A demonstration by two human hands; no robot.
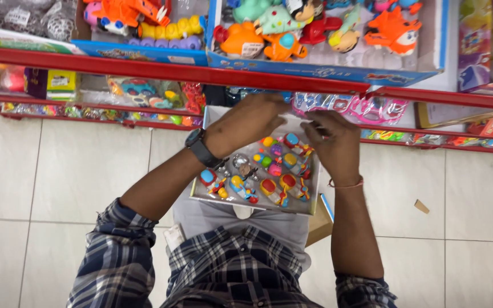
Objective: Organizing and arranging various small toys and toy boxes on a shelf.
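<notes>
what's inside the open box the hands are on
The box holds rows of small colourful toy vehicles, red, yellow and blue. The left hand and right hand cover its far end, so anything there is hidden.

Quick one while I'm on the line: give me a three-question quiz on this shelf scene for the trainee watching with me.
1. True or false: the left hand wears a dark wristwatch at the wrist.
2. Where does the open toy box sit? A) on the top red shelf B) against the person's body, below both hands C) on the floor tiles
3. Fill in: the right hand has a thin ___ band round its wrist.

Key:
1. True.
2. B: the box of small colourful toy vehicles is held in front of the checked shirt, and both hands are at its far edge.
3. Red.
</notes>
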